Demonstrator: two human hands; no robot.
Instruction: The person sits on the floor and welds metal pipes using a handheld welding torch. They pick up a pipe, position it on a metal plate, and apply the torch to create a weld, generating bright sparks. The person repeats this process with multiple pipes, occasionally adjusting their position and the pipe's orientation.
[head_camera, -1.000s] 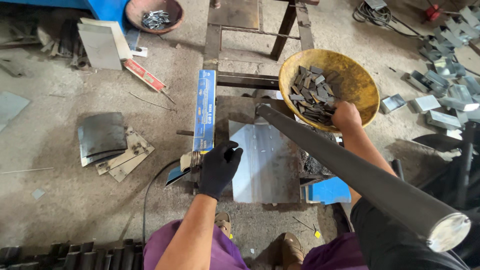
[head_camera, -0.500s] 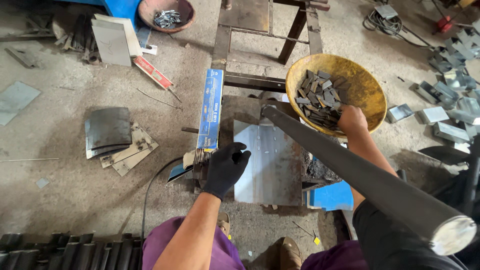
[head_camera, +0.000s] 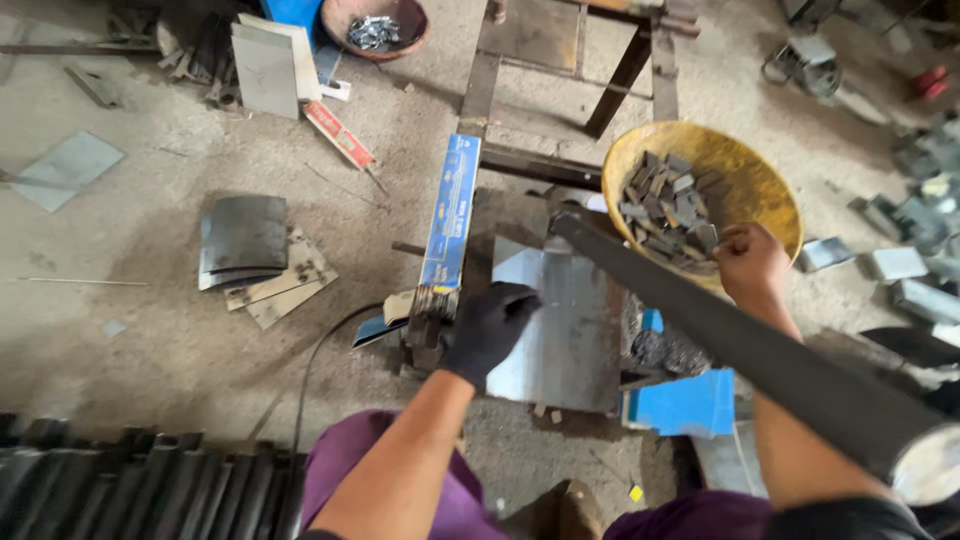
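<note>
We see a long, narrow blue cardboard box (head_camera: 451, 212) lying on the floor, and a smaller red flat box (head_camera: 338, 134) farther away.

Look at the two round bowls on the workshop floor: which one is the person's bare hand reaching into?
The yellow bowl of flat grey metal pieces, at the right hand. The reddish-brown bowl sits far off at the top edge, holding shiny metal bits.

A long dark pipe (head_camera: 740, 345) cuts slantwise across our right side, between the steel sheet (head_camera: 560, 330) and the yellow bowl (head_camera: 760, 185), so we reach the bowl only over it. The blue box (head_camera: 450, 215) hems the sheet's left edge. Left of that, bare floor (head_camera: 150, 330) lies open around a stack of plates (head_camera: 245, 240).
</note>
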